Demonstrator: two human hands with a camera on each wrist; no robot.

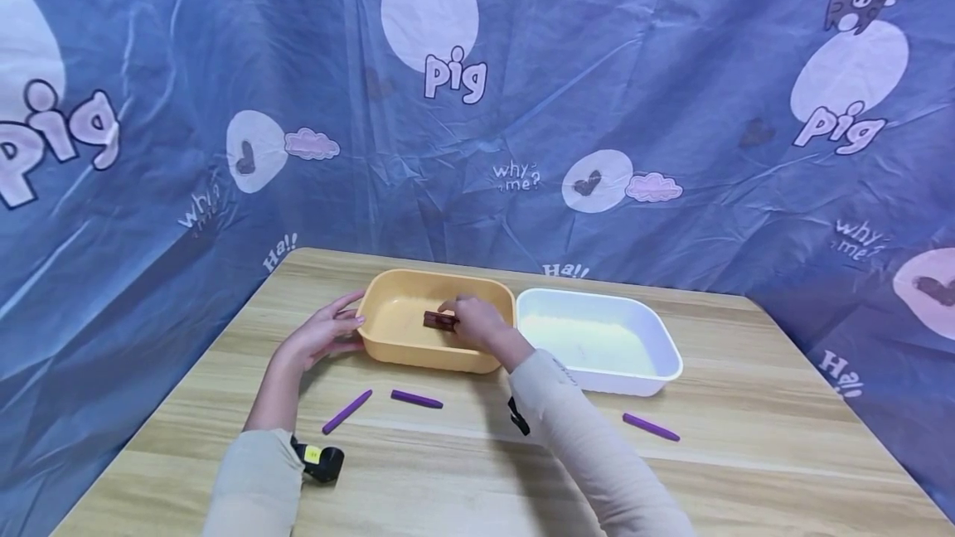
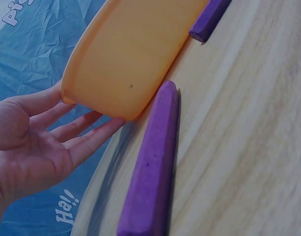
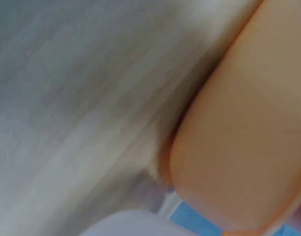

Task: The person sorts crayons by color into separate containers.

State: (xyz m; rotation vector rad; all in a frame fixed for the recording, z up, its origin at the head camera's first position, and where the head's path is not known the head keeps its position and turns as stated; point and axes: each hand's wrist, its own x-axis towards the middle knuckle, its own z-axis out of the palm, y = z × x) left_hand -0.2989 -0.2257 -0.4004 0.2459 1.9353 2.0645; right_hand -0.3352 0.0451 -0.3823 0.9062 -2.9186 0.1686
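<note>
An orange bin (image 1: 433, 359) stands near the back of the table. My left hand (image 1: 326, 332) is at its left end; in the left wrist view the left hand (image 2: 47, 140) has fingers stretched out, their tips touching the bin's rim and outer wall. Inside the bin my right hand (image 1: 476, 321) pinches dark brown crayon-like sticks (image 1: 440, 321); how many is unclear. The right wrist view catches mostly the bin's outer wall (image 3: 238, 132), with the right hand almost wholly hidden. Two purple crayons (image 1: 346, 412) (image 1: 416, 399) lie in front of the bin.
Right beside the orange bin is a white bin (image 1: 627, 385), their ends touching or nearly so. Another purple crayon (image 1: 651, 427) lies in front of the white bin. A blue printed cloth (image 1: 448, 147) hangs behind and beside the wooden table (image 1: 418, 479).
</note>
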